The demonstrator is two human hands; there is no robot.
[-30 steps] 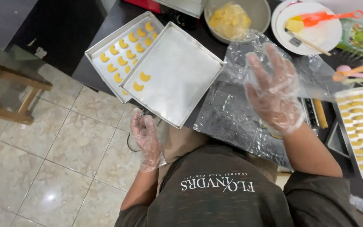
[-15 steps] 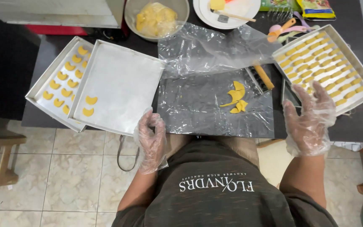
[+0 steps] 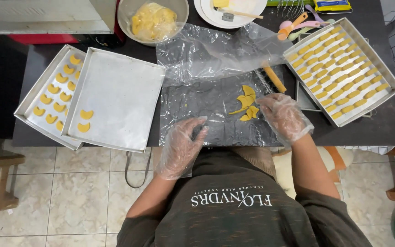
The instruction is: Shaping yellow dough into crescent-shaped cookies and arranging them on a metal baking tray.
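Note:
Both my hands wear clear plastic gloves. My left hand (image 3: 182,147) rests at the near edge of a clear plastic sheet (image 3: 206,110) spread on the dark table, fingers loosely apart, holding nothing. My right hand (image 3: 283,116) lies on the sheet just right of a few yellow dough scraps (image 3: 246,103), its fingertips touching or almost touching them. A small wooden rolling pin (image 3: 274,78) lies beyond my right hand.
Two metal trays on the left: the upper tray (image 3: 120,91) carries two crescent dough pieces, the lower tray (image 3: 46,114) several. A full tray of dough pieces (image 3: 380,73) sits right. Dough bowl (image 3: 154,20), white plate (image 3: 234,11) and coloured spoons (image 3: 298,25) stand at the back.
The view has tilted and steadied over the table. My right hand came in from the right tray to the dough scraps; my left hand moved up onto the sheet's near edge.

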